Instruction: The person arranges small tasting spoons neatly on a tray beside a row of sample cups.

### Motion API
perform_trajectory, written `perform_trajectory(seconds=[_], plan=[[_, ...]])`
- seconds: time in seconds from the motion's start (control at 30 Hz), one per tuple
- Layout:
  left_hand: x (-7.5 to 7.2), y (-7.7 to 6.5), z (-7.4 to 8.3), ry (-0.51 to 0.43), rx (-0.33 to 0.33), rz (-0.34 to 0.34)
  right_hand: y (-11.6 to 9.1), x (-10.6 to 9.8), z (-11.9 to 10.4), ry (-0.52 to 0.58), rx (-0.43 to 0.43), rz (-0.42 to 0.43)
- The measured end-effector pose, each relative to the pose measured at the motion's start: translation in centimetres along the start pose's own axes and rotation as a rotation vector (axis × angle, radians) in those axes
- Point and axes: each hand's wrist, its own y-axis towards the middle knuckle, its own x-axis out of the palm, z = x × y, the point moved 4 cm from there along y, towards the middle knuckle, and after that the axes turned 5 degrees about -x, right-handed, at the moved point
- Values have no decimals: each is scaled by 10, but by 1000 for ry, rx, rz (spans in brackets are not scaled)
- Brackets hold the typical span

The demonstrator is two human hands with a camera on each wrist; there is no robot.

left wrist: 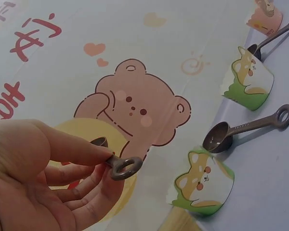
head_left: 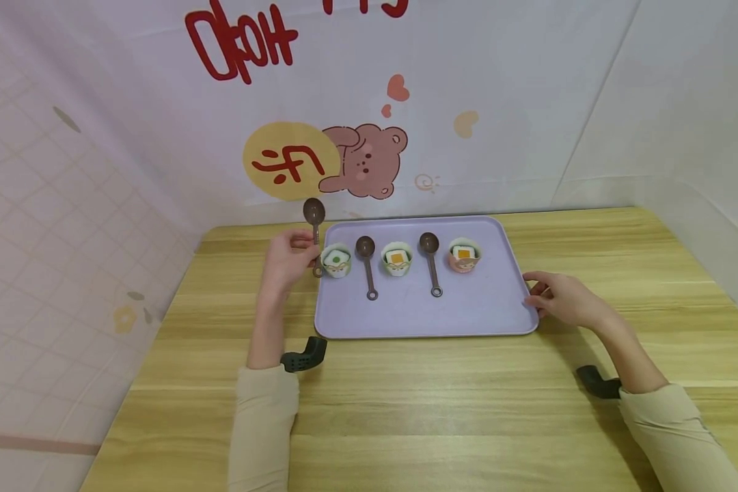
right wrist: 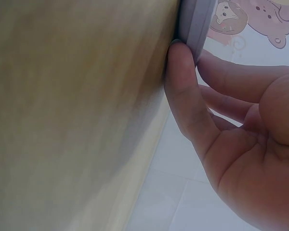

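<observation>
My left hand [head_left: 288,261] pinches a brown measuring spoon [head_left: 314,211] by its handle, bowl up, beside the left edge of a lavender tray [head_left: 381,318]. In the left wrist view the ring end of the handle sticks out past the thumb. Just right of this hand stands a green-and-white paper cup [left wrist: 204,185] with a dog print. My right hand [head_left: 562,298] holds the tray's right rim between thumb and fingers. Two more measuring spoons, a left one [head_left: 365,247] and a right one [head_left: 429,243], lie on the tray, handles toward me.
On the tray are also a middle green cup [head_left: 397,270] and a pink cup [head_left: 464,263]; all three cups contain white pieces with coloured centres. The wooden table [head_left: 430,417] meets a printed white cloth [head_left: 498,157] behind the tray. Black wrist mounts [head_left: 305,355] jut from both sleeves.
</observation>
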Motion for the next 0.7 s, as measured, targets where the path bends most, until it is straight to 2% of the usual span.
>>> perform_trajectory(seconds=[0.37, 0.7], plan=[[16, 1, 6, -12, 53, -11, 0, 0, -1, -15, -6, -1], [31, -4, 13, -22, 53, -22, 0, -1, -3, -21, -2, 1]])
